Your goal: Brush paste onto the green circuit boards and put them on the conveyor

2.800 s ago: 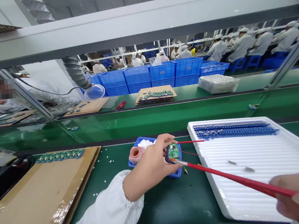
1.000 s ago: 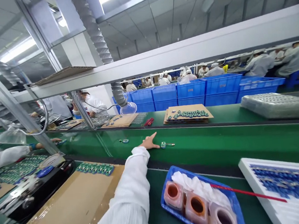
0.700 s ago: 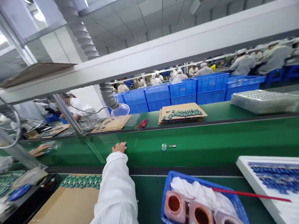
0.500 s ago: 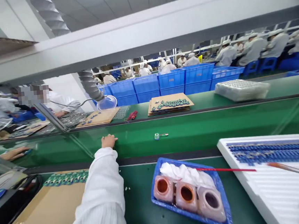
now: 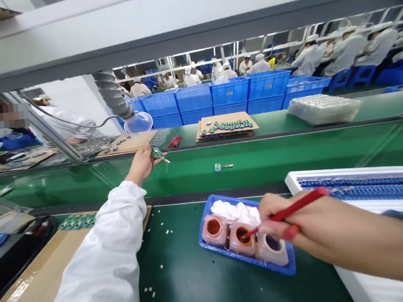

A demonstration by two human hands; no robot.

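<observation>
- Circuit board (image 5: 157,153): small and green, with a silver-tipped projection; it sits in the left hand (image 5: 141,165), over the far side of the green conveyor belt (image 5: 186,183).
- Left fingers: closed on the board's edge, leaving the projection free.
- Handling, as judged: light and stiff, fragile at its components; best taken by the rim, clear of the projection.
- Right hand (image 5: 273,213): fingers pinched around a red-handled brush (image 5: 303,202), whose lower end enters the middle jar (image 5: 239,249). A second red end shows beside the palm; whether it belongs to another handle cannot be told.
- Brush, as judged: light and rigid in the shaft; best held low on the handle.
- Blue tray (image 5: 290,268): on the bench (image 5: 185,284), holding three jars (image 5: 274,256) and a white cloth (image 5: 233,210).
- Second board (image 5: 218,168): lying on the belt, between the hands and apart from both.
</observation>
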